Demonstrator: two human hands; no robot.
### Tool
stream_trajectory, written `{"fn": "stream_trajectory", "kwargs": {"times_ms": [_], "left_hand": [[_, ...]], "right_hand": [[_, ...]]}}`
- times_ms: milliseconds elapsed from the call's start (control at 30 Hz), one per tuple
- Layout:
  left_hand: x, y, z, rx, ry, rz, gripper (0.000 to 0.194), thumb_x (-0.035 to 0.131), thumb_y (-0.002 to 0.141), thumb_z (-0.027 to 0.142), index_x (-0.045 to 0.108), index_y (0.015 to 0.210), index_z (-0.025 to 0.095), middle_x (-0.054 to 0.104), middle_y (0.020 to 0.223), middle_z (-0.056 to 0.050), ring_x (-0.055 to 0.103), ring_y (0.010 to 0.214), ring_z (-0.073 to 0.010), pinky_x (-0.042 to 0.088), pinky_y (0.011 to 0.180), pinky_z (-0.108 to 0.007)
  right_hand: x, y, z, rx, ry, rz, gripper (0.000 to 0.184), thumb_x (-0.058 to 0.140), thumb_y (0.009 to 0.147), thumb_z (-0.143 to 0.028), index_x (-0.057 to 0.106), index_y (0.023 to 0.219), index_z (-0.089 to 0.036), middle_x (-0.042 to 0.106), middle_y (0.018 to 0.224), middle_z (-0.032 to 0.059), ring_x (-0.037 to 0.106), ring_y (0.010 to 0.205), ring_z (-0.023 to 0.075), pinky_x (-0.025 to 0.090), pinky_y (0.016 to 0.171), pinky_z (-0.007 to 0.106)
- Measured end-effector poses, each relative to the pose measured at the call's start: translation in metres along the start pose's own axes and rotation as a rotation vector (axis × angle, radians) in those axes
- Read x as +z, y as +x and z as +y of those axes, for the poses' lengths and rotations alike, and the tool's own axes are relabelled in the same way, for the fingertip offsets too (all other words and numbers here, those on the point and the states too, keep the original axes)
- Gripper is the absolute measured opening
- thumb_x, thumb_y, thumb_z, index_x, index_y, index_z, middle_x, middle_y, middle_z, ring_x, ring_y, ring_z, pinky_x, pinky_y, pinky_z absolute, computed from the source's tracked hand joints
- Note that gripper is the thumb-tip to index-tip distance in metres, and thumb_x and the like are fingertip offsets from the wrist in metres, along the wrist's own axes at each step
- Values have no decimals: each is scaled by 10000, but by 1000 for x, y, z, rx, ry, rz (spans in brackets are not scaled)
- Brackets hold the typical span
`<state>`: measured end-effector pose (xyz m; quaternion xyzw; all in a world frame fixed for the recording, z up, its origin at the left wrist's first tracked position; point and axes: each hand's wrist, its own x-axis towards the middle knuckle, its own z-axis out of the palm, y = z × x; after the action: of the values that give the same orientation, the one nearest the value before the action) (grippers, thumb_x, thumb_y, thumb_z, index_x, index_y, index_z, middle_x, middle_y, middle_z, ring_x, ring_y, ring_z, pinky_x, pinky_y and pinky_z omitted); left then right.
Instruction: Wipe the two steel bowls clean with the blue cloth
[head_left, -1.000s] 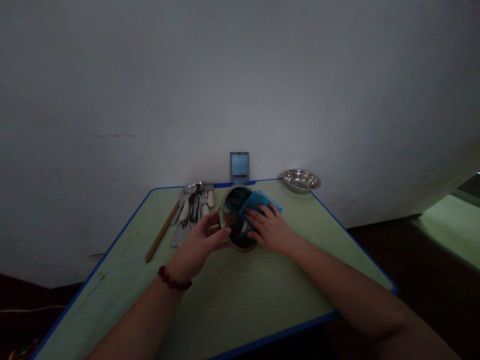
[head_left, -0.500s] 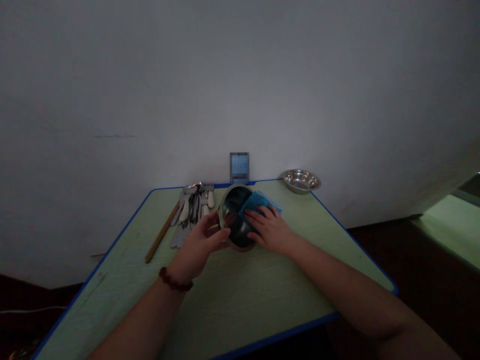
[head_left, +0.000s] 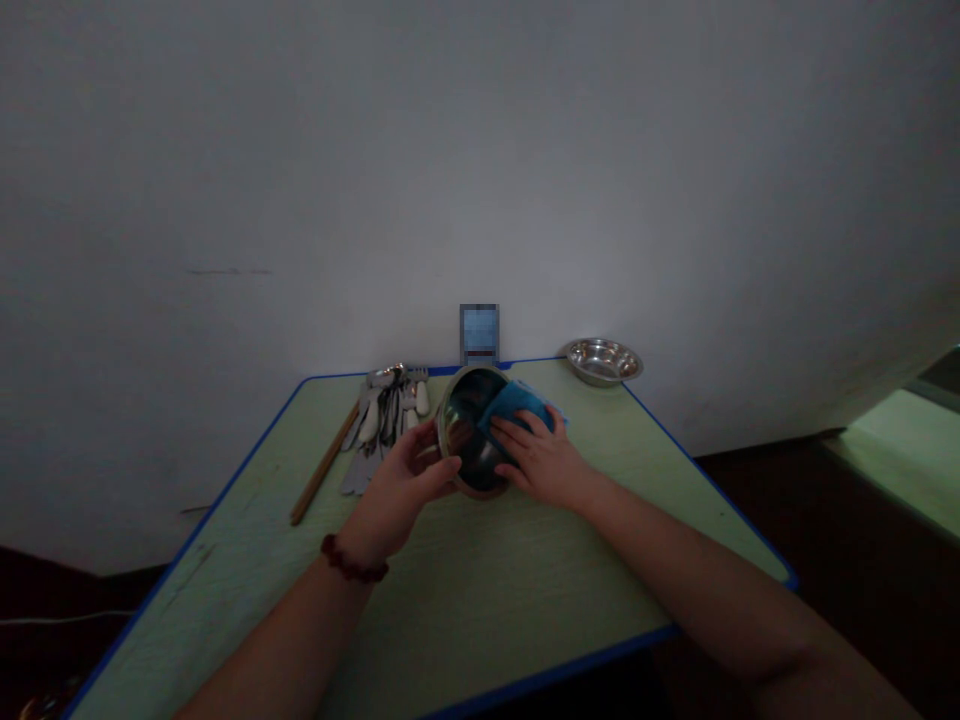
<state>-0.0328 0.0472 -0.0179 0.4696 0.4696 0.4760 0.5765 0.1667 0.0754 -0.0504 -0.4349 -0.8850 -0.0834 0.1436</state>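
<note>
A round metal bowl [head_left: 469, 470] is tilted with its shiny hollow turned toward me, above the middle of the table. My left hand [head_left: 409, 475] grips its left side, thumb over the rim and fingers behind. A blue cloth [head_left: 514, 403] lies over the right part of the bowl's rim, partly inside it. My right hand [head_left: 540, 455] holds that cloth against the bowl, fingers bent over it and the thumb near the lower right rim. Part of the cloth is hidden under the fingers.
Left of the bowl lies a heap of cutlery [head_left: 386, 410], forks and knives among it, beside wooden chopsticks [head_left: 324, 470]. At the back right corner stands a shallow metal dish [head_left: 602, 362]. A small blurred screen [head_left: 480, 335] leans on the wall behind the blue-edged table [head_left: 480, 610].
My right hand and the cloth have shifted very slightly at the bowl's right rim. The bowl has tipped a touch; my left hand keeps the same grip.
</note>
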Motion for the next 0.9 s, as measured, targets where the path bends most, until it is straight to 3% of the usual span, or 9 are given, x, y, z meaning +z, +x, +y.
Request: {"fn": "stream_trajectory", "kwargs": {"times_ms": [533,900], "left_hand": [[1,0,1,4,-20,30,624,723,621,258,469,1184,169,627,1150,-122,626,974,-245,555,652,-275],[3,-2,5,13,2,46,585,701,642,251,478,1179,183,624,1161,-112,619,985,-236,553,646,-265]], "right_hand": [[1,0,1,-18,-2,5,520,331,903,-473,422,1316,-170,428,1382,52,334,1200,303,157,1003,574],[-2,1,1,-27,-2,-28,573,355,882,-513,418,1324,-154,422,1384,71,315,1212,303,179,1027,520]]}}
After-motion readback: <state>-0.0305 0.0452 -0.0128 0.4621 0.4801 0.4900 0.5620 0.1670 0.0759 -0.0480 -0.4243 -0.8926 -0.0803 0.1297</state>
